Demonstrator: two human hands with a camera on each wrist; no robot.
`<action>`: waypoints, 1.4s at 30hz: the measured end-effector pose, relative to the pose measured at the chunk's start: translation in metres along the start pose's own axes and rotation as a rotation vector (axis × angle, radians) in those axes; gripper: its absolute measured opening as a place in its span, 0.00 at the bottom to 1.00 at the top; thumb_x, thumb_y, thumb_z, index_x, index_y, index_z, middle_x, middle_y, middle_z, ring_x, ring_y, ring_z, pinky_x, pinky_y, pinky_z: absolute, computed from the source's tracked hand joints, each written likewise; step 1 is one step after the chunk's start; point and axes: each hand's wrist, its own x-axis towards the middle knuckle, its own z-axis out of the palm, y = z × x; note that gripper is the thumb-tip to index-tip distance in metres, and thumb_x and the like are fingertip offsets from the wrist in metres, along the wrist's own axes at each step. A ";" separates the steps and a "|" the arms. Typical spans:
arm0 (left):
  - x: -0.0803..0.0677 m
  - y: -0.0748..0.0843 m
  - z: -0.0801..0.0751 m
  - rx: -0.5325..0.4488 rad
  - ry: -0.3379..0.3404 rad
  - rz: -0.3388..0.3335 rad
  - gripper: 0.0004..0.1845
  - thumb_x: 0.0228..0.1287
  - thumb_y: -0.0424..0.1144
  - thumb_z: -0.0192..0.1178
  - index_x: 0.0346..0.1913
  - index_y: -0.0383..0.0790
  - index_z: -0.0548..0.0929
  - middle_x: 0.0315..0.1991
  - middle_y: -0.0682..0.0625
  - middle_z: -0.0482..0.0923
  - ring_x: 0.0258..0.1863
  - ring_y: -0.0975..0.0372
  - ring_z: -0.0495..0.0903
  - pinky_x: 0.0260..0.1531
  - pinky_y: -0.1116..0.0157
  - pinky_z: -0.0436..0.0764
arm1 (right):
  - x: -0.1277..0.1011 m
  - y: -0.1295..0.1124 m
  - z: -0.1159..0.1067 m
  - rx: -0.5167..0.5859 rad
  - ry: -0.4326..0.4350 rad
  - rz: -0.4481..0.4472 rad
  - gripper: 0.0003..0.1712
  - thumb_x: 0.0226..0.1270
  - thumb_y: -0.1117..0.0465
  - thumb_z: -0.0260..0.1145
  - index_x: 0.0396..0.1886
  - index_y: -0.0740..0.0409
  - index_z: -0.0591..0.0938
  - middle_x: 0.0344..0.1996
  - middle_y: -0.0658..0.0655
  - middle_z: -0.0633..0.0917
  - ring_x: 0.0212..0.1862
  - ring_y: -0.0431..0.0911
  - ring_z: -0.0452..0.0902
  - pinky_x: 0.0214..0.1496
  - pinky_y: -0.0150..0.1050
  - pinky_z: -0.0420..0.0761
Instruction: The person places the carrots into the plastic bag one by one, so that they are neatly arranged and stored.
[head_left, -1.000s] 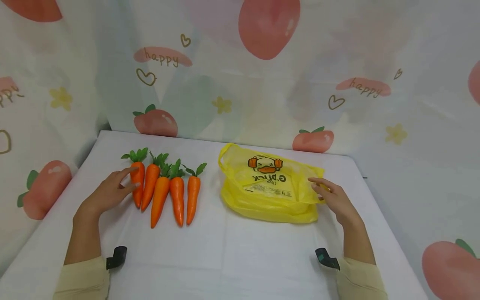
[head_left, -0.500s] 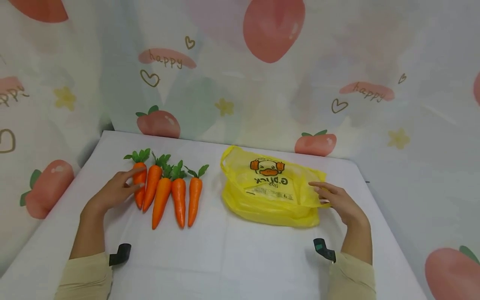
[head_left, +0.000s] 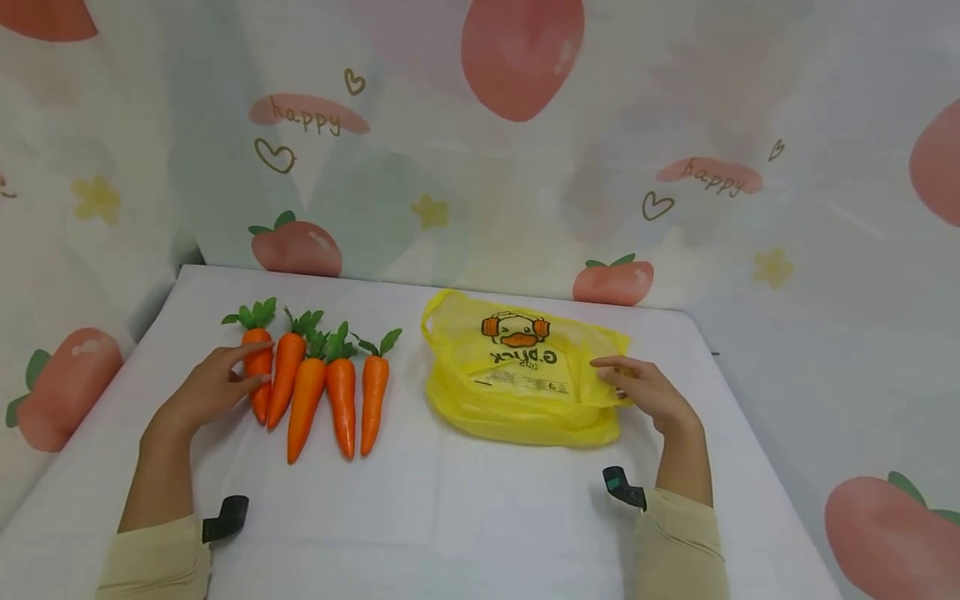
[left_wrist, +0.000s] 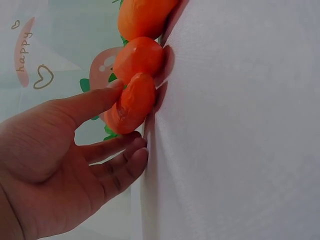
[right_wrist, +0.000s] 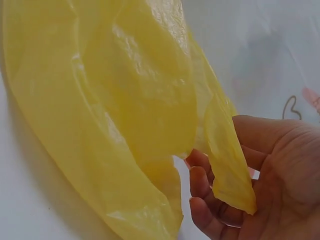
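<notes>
Several orange carrots with green tops (head_left: 341, 392) lie side by side on the white table (head_left: 465, 517). My left hand (head_left: 246, 367) rests at the leftmost carrot (head_left: 258, 371). In the left wrist view its thumb (left_wrist: 95, 100) lies on that carrot (left_wrist: 137, 97), and the nearly straight fingers (left_wrist: 122, 165) lie beside it on the cloth. A yellow plastic bag (head_left: 517, 375) with a duck print lies to the right. My right hand (head_left: 609, 375) holds the bag's right edge. In the right wrist view a flap of the bag (right_wrist: 225, 165) hangs between thumb and curled fingers (right_wrist: 200, 175).
A curtain printed with peaches and the word "happy" (head_left: 480, 150) hangs behind and to both sides of the table. The table's far edge runs just behind the carrots and bag. A small black camera mount sits on each wrist (head_left: 225, 517).
Both hands stay where they were, the left at the leftmost carrot and the right at the bag's edge. Only the head view has shifted a little.
</notes>
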 end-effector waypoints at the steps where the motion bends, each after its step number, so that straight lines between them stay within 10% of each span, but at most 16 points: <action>1: 0.000 0.000 0.000 0.007 0.008 0.006 0.31 0.74 0.38 0.64 0.73 0.30 0.69 0.60 0.24 0.66 0.47 0.38 0.74 0.47 0.43 0.80 | 0.000 -0.001 0.001 -0.011 0.004 0.004 0.27 0.80 0.47 0.60 0.70 0.56 0.78 0.73 0.63 0.67 0.60 0.60 0.68 0.61 0.53 0.71; 18: -0.005 0.013 -0.008 -0.094 0.071 -0.019 0.31 0.73 0.35 0.64 0.76 0.36 0.68 0.66 0.24 0.59 0.54 0.32 0.74 0.44 0.45 0.85 | -0.003 -0.001 0.002 -0.061 0.025 -0.015 0.26 0.80 0.48 0.61 0.68 0.58 0.79 0.72 0.65 0.70 0.61 0.60 0.69 0.63 0.55 0.72; 30: -0.015 0.050 -0.014 -0.103 0.134 0.056 0.31 0.74 0.35 0.64 0.76 0.40 0.69 0.69 0.28 0.60 0.54 0.34 0.76 0.47 0.39 0.82 | -0.007 -0.004 0.001 -0.033 0.004 -0.039 0.25 0.81 0.49 0.61 0.67 0.59 0.79 0.72 0.64 0.70 0.62 0.58 0.69 0.63 0.53 0.72; 42: -0.019 0.088 -0.010 -0.260 0.059 0.182 0.31 0.74 0.41 0.66 0.77 0.51 0.71 0.70 0.40 0.62 0.56 0.43 0.77 0.56 0.45 0.78 | -0.009 -0.008 -0.002 -0.041 -0.012 -0.062 0.24 0.82 0.51 0.58 0.66 0.61 0.80 0.69 0.64 0.73 0.58 0.56 0.71 0.60 0.50 0.74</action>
